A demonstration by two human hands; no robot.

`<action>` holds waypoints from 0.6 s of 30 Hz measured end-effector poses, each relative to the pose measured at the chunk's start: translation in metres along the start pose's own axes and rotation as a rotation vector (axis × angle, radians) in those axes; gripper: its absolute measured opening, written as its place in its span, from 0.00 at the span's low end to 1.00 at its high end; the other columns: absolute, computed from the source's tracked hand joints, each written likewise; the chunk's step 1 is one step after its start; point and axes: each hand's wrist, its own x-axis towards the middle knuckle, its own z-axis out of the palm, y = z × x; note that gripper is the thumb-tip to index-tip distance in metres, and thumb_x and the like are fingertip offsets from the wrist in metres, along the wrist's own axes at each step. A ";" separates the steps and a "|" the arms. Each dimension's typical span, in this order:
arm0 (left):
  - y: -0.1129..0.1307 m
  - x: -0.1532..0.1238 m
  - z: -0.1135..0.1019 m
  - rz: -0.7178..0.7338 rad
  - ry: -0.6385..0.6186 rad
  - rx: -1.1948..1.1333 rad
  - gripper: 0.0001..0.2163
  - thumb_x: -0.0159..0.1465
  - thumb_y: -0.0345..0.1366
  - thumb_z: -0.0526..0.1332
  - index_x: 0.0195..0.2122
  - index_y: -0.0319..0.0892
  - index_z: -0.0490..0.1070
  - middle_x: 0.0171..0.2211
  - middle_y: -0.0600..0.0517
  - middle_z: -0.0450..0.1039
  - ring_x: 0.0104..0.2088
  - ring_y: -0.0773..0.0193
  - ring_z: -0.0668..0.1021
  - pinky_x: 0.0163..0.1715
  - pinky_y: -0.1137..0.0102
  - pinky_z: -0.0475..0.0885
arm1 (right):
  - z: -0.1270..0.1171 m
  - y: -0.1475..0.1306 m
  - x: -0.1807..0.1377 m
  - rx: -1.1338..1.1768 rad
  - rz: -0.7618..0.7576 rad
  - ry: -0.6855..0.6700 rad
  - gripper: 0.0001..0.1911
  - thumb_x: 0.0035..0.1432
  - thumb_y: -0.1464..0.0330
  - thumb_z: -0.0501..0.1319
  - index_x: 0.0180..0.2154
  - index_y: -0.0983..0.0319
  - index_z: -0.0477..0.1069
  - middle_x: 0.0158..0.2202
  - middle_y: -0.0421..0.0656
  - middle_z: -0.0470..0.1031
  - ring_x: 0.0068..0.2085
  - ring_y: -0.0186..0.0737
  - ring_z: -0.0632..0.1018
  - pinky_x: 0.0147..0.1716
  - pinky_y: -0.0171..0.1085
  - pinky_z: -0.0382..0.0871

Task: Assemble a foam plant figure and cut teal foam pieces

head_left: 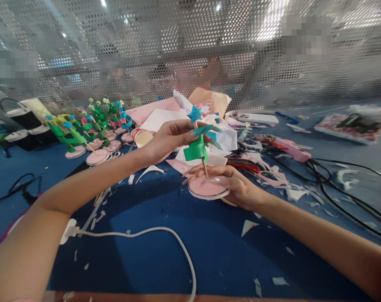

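Between my hands stands a small paper tree: a wooden stick (pixel 204 167) on a round pink base (pixel 206 189), wound with a green paper strip (pixel 195 151) and topped by a blue star (pixel 194 114). My right hand (pixel 237 184) grips the base, its thumb lying over the pink top. Just below the star, my left hand (pixel 178 136) has its fingers closed around the upper part of the tree. What exactly its fingertips pinch is partly hidden behind the long blue-green nails.
Several similar paper trees (pixel 97 156) crowd the left back. Behind my hands lie paper sheets (pixel 165 119) and a paper cup (pixel 143 137). A pink glue gun (pixel 296 149) with black cables lies right. A white cable (pixel 159 229) crosses the front; scraps litter the blue table (pixel 140 264).
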 end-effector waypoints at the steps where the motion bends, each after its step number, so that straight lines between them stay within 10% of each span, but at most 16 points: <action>1: 0.000 0.000 0.000 0.007 0.010 -0.004 0.17 0.50 0.44 0.67 0.38 0.39 0.75 0.33 0.50 0.78 0.40 0.60 0.79 0.43 0.65 0.72 | 0.000 0.000 0.000 0.002 0.000 0.005 0.09 0.48 0.65 0.62 0.33 0.58 0.78 0.41 0.45 0.76 0.52 0.46 0.71 0.54 0.44 0.61; 18: 0.004 0.002 0.000 -0.023 0.036 -0.060 0.20 0.50 0.39 0.68 0.43 0.40 0.70 0.43 0.47 0.76 0.48 0.56 0.76 0.49 0.63 0.71 | -0.004 0.000 -0.001 -0.049 0.037 0.063 0.14 0.44 0.58 0.65 0.31 0.60 0.79 0.41 0.47 0.76 0.47 0.47 0.74 0.49 0.44 0.65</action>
